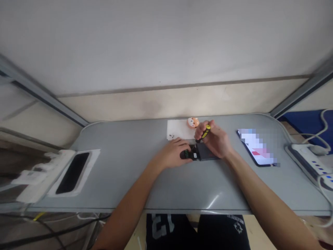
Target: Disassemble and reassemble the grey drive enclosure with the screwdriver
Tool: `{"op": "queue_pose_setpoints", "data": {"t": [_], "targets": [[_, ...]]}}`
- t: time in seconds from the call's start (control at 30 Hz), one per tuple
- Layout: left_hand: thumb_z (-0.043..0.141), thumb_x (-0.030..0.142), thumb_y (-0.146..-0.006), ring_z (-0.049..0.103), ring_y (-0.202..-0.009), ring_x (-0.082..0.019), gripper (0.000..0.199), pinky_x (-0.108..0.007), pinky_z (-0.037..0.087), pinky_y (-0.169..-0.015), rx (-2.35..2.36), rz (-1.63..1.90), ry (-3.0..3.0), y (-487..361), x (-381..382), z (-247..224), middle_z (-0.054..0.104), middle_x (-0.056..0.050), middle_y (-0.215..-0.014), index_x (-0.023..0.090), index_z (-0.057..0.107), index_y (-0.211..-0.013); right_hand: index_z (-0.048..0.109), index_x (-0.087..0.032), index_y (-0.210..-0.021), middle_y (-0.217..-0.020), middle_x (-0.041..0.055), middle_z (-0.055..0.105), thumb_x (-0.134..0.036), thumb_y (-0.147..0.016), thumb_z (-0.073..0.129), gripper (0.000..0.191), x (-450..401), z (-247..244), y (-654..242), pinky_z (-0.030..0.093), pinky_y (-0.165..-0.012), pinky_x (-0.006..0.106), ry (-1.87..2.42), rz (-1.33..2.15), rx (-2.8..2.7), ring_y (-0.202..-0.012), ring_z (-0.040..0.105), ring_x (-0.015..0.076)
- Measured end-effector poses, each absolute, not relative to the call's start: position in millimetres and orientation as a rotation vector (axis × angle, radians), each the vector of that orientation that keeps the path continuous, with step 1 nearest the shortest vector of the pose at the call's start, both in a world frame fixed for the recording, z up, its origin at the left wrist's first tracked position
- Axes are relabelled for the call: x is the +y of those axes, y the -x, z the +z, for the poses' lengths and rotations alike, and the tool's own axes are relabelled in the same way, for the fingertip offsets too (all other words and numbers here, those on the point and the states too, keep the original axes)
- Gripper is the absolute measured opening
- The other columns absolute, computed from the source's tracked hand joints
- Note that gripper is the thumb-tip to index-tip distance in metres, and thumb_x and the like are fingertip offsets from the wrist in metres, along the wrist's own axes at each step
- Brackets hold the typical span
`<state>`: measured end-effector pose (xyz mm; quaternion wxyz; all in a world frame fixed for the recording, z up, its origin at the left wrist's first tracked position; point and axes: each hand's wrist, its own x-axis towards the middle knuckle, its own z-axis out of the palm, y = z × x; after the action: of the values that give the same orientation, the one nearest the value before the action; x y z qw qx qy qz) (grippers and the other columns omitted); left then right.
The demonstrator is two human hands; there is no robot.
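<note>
Gripping screwdriver (206, 133), touching opened device (195, 155)

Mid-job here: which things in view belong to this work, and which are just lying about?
In the work:
Opened black device, in the left hand
Yellow-and-black tool, in the right hand
Tiny dark bits on white paper, probably screws

Apparently just lying about:
Orange-and-white animal figure
Dark-screened phone
Lit phone
Left power strip, right power strip

The desk (125, 180) is grey, the screwdriver (206, 132) yellow and black, the far figurine (193, 122) orange and white.
</note>
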<state>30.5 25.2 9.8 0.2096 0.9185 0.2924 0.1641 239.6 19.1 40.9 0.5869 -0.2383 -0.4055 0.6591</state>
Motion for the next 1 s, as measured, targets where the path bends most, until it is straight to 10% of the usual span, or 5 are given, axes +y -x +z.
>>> {"op": "queue_pose_setpoints", "data": {"t": [0.23, 0.43, 0.7, 1.0], "targets": [[0.078, 0.037, -0.087, 0.06, -0.112, -0.024, 0.02, -0.041, 0.048, -0.102, 0.799, 0.453, -2.556, -30, 27, 9, 0.07, -0.003, -0.119, 0.024, 0.068, -0.098, 0.052, -0.027, -0.085, -0.064, -0.0041, 0.032, -0.058, -0.09, 0.067, 0.035, 19, 41, -229, 0.037, -0.056, 0.029, 0.532, 1.484, -0.72, -0.057, 0.036, 0.0146], [0.078, 0.037, -0.086, 0.059, -0.113, -0.025, 0.02, -0.041, 0.047, -0.102, 0.817, 0.449, -2.553, -29, 27, 11, 0.07, -0.003, -0.118, 0.024, 0.067, -0.097, 0.061, -0.024, -0.09, -0.086, 0.0033, 0.059, -0.044, -0.091, 0.068, 0.021, 25, 31, -240, 0.046, -0.075, 0.034, 0.596, 1.368, -0.896, -0.078, 0.054, 0.0181], [0.08, 0.035, -0.083, 0.06, -0.113, -0.027, 0.037, -0.042, 0.049, -0.098, 0.904, 0.417, -2.498, -32, 22, 17, 0.068, -0.005, -0.115, 0.025, 0.061, -0.113, 0.054, -0.028, -0.092, -0.067, -0.0032, 0.036, -0.054, -0.092, 0.063, 0.028, 24, 34, -239, 0.043, -0.06, 0.031, 0.551, 1.484, -0.742, -0.059, 0.04, 0.0165], [0.079, 0.037, -0.084, 0.06, -0.117, -0.028, 0.04, -0.043, 0.048, -0.101, 0.902, 0.403, -2.497, -30, 20, 21, 0.067, -0.005, -0.12, 0.027, 0.06, -0.118, 0.063, -0.024, -0.093, -0.079, 0.0026, 0.054, -0.044, -0.091, 0.066, 0.02, 26, 32, -246, 0.046, -0.074, 0.036, 0.556, 1.5, -0.831, -0.074, 0.053, 0.0192]]}}
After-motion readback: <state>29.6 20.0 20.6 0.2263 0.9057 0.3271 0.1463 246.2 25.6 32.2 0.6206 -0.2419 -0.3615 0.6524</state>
